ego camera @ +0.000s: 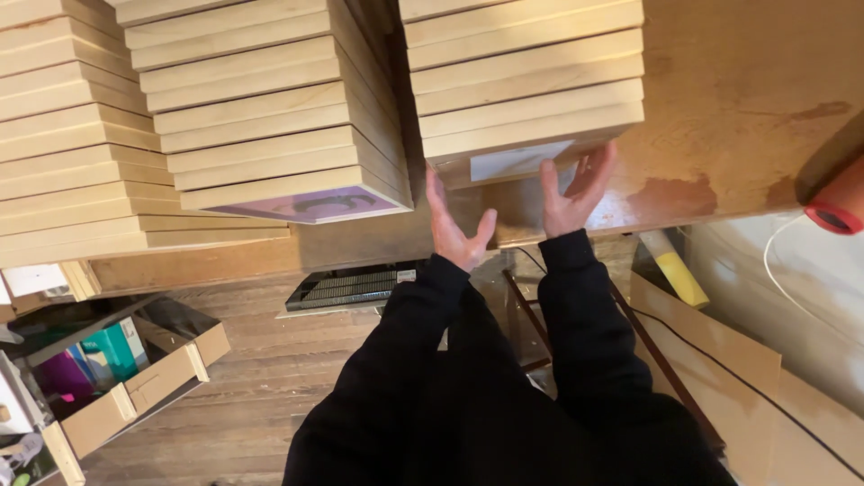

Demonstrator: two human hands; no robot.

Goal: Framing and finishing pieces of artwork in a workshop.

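Both hands spread wide, holding nothing: left hand [454, 229], right hand [576, 193] at bottom frame of wooden frame stack [526, 85] on worktop [756, 117]. Stack likely heavy, rigid; best held under lowest edge.

Both arms wear long black sleeves [576, 324] of soft, matte cloth (loosely creased along the forearms), ending at the wrists. The left hand [454, 229] and right hand [571, 198] are bare, without rings.

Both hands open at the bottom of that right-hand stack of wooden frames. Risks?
1. The right stack of wooden frames is tall; pulling its bottom frame may topple it.
2. Left hand and right hand are open below it; fingers might get pinched.
3. It stands near the table edge.
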